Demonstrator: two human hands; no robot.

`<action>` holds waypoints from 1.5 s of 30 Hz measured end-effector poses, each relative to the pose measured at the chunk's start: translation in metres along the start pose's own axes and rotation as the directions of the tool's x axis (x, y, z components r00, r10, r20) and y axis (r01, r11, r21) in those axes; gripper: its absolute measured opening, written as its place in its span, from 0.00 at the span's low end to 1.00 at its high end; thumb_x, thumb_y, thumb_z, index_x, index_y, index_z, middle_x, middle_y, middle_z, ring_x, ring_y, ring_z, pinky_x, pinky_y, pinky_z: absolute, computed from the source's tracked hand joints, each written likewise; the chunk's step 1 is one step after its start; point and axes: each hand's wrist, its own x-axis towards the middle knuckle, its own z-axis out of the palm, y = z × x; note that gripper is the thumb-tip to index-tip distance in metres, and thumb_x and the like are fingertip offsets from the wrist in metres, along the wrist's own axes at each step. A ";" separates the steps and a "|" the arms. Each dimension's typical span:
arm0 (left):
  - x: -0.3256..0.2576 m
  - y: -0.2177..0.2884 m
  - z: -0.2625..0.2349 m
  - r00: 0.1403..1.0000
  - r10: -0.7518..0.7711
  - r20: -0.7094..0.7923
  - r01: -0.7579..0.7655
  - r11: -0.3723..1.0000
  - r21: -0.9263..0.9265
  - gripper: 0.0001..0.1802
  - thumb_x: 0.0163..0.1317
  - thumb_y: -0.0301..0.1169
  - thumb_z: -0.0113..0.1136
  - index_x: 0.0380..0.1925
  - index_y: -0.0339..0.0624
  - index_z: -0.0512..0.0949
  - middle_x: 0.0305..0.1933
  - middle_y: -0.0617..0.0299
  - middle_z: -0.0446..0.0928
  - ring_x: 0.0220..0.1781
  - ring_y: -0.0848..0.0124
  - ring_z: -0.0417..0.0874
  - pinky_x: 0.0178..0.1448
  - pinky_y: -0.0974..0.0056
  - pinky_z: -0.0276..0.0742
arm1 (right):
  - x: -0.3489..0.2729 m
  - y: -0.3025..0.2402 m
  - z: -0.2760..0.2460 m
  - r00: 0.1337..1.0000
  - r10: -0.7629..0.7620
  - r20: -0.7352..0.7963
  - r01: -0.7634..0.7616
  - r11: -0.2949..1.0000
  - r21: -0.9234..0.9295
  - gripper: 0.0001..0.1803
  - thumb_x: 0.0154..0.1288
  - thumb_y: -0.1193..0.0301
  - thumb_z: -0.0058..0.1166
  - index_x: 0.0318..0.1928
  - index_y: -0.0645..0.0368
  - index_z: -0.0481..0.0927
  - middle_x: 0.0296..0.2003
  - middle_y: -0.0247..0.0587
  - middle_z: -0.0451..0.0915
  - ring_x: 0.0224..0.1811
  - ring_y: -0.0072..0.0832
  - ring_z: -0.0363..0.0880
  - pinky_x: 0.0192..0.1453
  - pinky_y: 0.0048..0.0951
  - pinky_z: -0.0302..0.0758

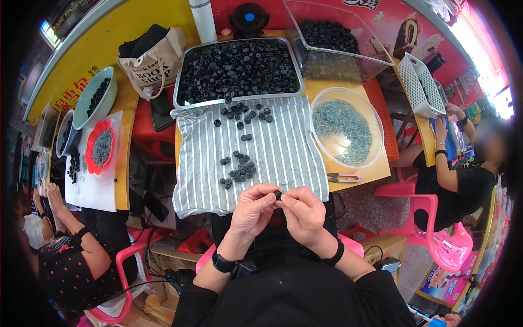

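Just past the front edge of a grey-and-white striped cloth, my left hand and my right hand meet, fingertips closed together. Between them they pinch a small black round part; its details are too small to make out. Loose black round parts lie scattered over the cloth, some showing a centre hole. Behind them stands a metal tray heaped with black parts. To the right, a clear round tub holds silvery screws, with pink-handled thread snips in front of it.
A clear bin of black parts stands at the back right, beside a fan. A canvas tote bag sits back left. On the left table are a green basin and a red bowl. Co-workers sit either side; pink chairs flank me.
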 end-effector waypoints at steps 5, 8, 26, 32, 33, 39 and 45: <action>0.000 0.000 0.002 0.998 0.042 0.054 -0.043 0.999 0.011 0.08 0.62 0.20 0.64 0.41 0.35 0.84 0.43 0.56 0.81 0.44 0.68 0.84 0.49 0.66 0.82 | 0.000 -0.001 0.000 0.999 -0.047 0.000 0.047 0.999 -0.005 0.11 0.49 0.87 0.62 0.36 0.68 0.81 0.31 0.44 0.79 0.28 0.36 0.79 0.27 0.30 0.73; -0.002 -0.001 0.003 0.998 0.045 0.049 -0.046 0.999 0.011 0.08 0.62 0.20 0.64 0.41 0.35 0.84 0.43 0.56 0.80 0.45 0.68 0.83 0.50 0.66 0.82 | 0.001 -0.003 0.000 0.998 -0.070 -0.001 0.070 0.998 -0.010 0.11 0.48 0.88 0.61 0.36 0.69 0.80 0.31 0.44 0.78 0.28 0.36 0.79 0.26 0.30 0.73; -0.002 0.008 0.005 0.976 0.107 0.191 -0.135 0.981 0.140 0.08 0.62 0.20 0.63 0.41 0.33 0.84 0.45 0.55 0.77 0.43 0.70 0.80 0.49 0.68 0.79 | 0.000 -0.003 0.000 1.000 -0.001 0.010 0.000 0.990 0.139 0.13 0.49 0.83 0.69 0.35 0.65 0.78 0.28 0.43 0.78 0.27 0.35 0.79 0.28 0.28 0.75; -0.004 0.007 0.007 0.980 0.110 0.165 -0.136 0.978 0.158 0.08 0.62 0.22 0.64 0.41 0.33 0.84 0.43 0.57 0.77 0.41 0.71 0.79 0.47 0.69 0.77 | 0.004 0.001 -0.002 0.998 0.042 0.052 -0.049 0.990 0.129 0.12 0.50 0.80 0.70 0.33 0.64 0.77 0.25 0.43 0.76 0.23 0.35 0.77 0.25 0.29 0.73; -0.005 0.007 0.008 0.987 0.096 0.127 -0.114 0.983 0.144 0.07 0.63 0.22 0.64 0.41 0.33 0.84 0.42 0.58 0.77 0.40 0.72 0.79 0.46 0.70 0.76 | 0.005 0.002 -0.003 0.998 0.041 0.051 -0.048 0.990 0.130 0.12 0.50 0.80 0.70 0.33 0.64 0.77 0.25 0.43 0.76 0.23 0.35 0.77 0.25 0.29 0.73; -0.006 0.006 0.009 0.995 0.076 0.067 -0.085 0.987 0.137 0.05 0.64 0.24 0.63 0.38 0.33 0.83 0.40 0.60 0.76 0.39 0.74 0.77 0.44 0.70 0.74 | 0.006 0.011 -0.008 0.974 0.119 0.190 -0.154 0.972 0.180 0.11 0.50 0.80 0.69 0.27 0.62 0.76 0.22 0.41 0.72 0.20 0.34 0.74 0.23 0.31 0.68; -0.003 0.005 0.011 0.993 0.113 0.043 -0.120 0.962 0.245 0.05 0.64 0.23 0.62 0.38 0.33 0.83 0.40 0.59 0.78 0.39 0.72 0.79 0.44 0.68 0.76 | 0.009 0.017 -0.010 0.974 0.061 0.219 -0.085 0.991 0.103 0.10 0.49 0.83 0.66 0.28 0.62 0.76 0.22 0.41 0.73 0.20 0.34 0.74 0.23 0.32 0.70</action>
